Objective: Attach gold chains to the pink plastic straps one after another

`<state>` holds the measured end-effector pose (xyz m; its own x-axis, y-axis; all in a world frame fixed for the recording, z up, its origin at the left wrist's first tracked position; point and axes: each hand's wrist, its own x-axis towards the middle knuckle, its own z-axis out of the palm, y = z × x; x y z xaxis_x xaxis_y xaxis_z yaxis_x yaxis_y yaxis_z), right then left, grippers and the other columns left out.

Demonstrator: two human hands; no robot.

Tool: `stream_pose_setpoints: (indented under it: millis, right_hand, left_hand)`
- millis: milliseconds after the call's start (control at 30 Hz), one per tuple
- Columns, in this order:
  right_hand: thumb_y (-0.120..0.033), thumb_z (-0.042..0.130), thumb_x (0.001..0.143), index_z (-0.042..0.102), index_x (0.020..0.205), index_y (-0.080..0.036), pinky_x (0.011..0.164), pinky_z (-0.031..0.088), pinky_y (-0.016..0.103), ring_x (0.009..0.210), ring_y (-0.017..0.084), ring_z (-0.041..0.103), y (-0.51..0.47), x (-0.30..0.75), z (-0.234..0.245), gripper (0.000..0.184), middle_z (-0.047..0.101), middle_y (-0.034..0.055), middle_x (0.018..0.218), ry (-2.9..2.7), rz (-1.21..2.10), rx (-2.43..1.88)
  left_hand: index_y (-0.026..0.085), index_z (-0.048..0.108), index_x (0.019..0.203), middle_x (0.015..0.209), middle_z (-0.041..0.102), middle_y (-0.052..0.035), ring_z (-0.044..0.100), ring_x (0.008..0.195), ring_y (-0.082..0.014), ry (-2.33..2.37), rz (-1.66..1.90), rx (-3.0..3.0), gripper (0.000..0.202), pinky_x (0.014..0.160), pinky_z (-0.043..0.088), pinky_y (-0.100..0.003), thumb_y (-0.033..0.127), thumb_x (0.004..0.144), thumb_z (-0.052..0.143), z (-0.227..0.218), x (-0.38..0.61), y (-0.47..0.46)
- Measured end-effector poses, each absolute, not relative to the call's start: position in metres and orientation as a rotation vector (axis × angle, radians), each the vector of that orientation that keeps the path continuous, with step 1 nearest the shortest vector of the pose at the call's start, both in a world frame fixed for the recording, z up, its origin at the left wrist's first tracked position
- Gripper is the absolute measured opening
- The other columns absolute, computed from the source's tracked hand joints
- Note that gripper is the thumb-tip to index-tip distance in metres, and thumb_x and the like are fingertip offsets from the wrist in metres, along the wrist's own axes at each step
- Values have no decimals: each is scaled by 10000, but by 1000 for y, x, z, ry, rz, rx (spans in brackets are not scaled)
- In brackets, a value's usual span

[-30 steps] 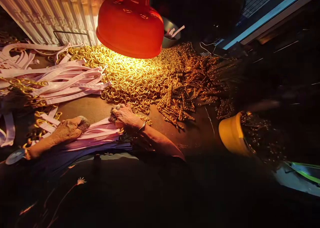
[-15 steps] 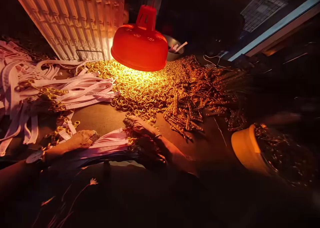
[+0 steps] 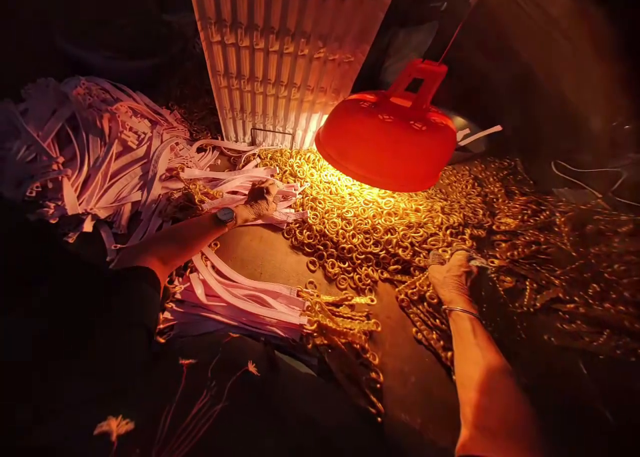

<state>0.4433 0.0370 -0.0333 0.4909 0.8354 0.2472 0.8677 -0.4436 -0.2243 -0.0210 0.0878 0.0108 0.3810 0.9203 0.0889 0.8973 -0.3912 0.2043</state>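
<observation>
My left hand (image 3: 259,200), with a watch on its wrist, reaches out onto the pile of pink-white straps (image 3: 150,170) at the left, its fingers curled down on the top straps. My right hand (image 3: 453,277), a bangle on the wrist, lies on the gold chain pieces (image 3: 425,310) at the edge of the heap of gold rings (image 3: 360,223), fingers bent into them. What the fingers grip is hidden. In front of me lies a flat bundle of straps with gold chains on their ends (image 3: 260,303).
A red lamp shade (image 3: 387,143) hangs low over the rings and lights them. A ribbed white panel (image 3: 285,43) stands upright behind. More gold clasp chains (image 3: 560,257) spread to the right in the dark. Bare brown tabletop (image 3: 260,257) shows between the piles.
Both hands left the strap bundle before me. The left hand reached forward to the strap pile, the right went out to the chains by the rings. The view swung left.
</observation>
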Motion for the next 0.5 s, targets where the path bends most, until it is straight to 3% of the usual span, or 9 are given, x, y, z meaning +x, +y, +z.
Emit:
stream_pose_setpoints:
  millis: [100,200,400,500]
  right_hand:
    - [-91,570,695,560,890,-203,650,362,409,592,235,465,40,442,-29,225,403,38,582,-1488,49,-2470]
    - [-20,547,621,535,816,-234,623,331,408,532,202,404,40,438,-26,290,313,-24,527,-1496,94,-2453]
    - [-81,543,618,416,707,-271,617,334,398,508,151,322,26,426,-14,246,350,-19,520,-1526,71,-2351]
    - [-153,535,654,403,697,-263,618,357,387,530,154,346,18,422,-1,177,439,26,567,-1526,-32,-2247]
  left_hand:
    - [13,583,1168,1169,623,-186,535,1069,-196,1680,324,2504,434,894,351,-316,291,999,295,8,-13,100]
    - [33,590,1188,1201,619,-191,513,1123,-229,1724,340,2477,443,928,314,-334,325,1000,314,1,-9,102]
    - [17,603,1129,1167,618,-197,514,1099,-239,1727,349,2489,464,913,292,-358,333,1025,280,-1,-8,99]
    - [-7,589,1081,1149,610,-206,502,1083,-237,1740,392,2480,453,899,294,-363,359,1016,331,3,-8,96]
